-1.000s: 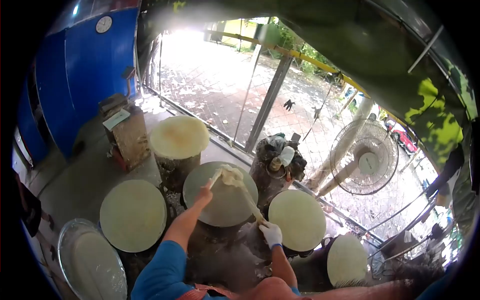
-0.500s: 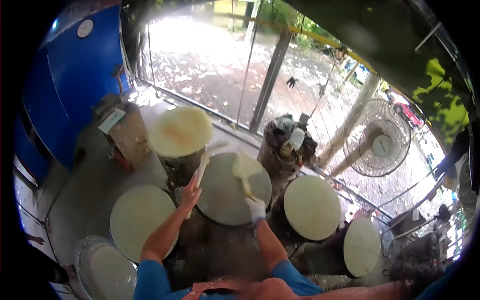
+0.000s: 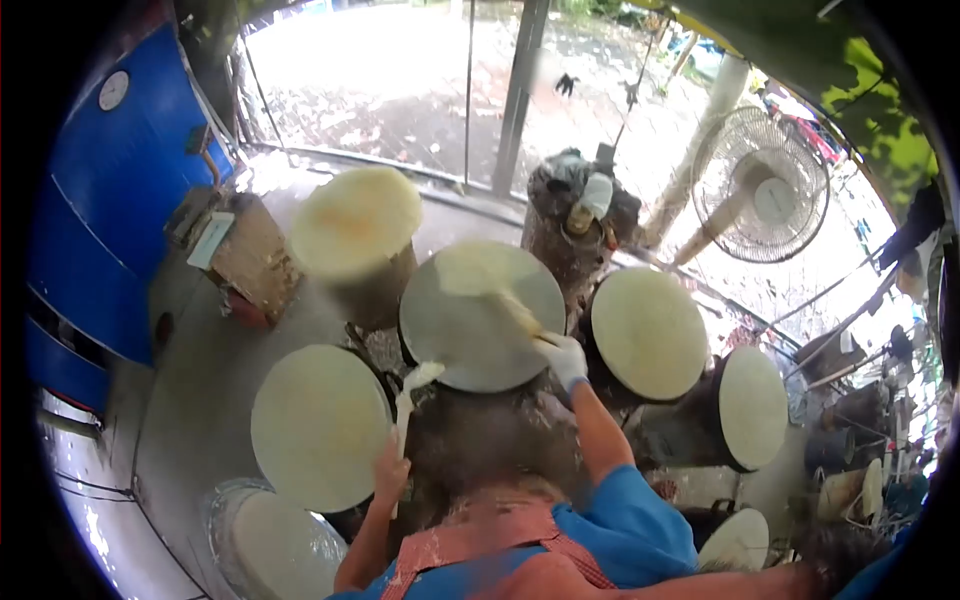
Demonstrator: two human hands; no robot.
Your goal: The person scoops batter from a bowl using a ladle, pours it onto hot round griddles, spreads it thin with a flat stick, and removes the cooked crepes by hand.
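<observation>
My left hand is closed on a pale stick with a whitish lump at its upper end, between the left griddle and the centre one. The gloved right hand grips the wooden handle of a spreader over the round centre griddle. A pale patch of batter lies on the far part of that griddle. Pale rounds cover the left griddle and the right griddle.
A stack of pale flatbreads stands on a drum at the back left. Behind the centre are a cluttered drum and a fan. A plastic-covered tub is at lower left; another round is at right.
My left hand has drawn back toward me with the stick, away from the centre griddle. The batter there is now a broad patch, and the whole view has shifted.
</observation>
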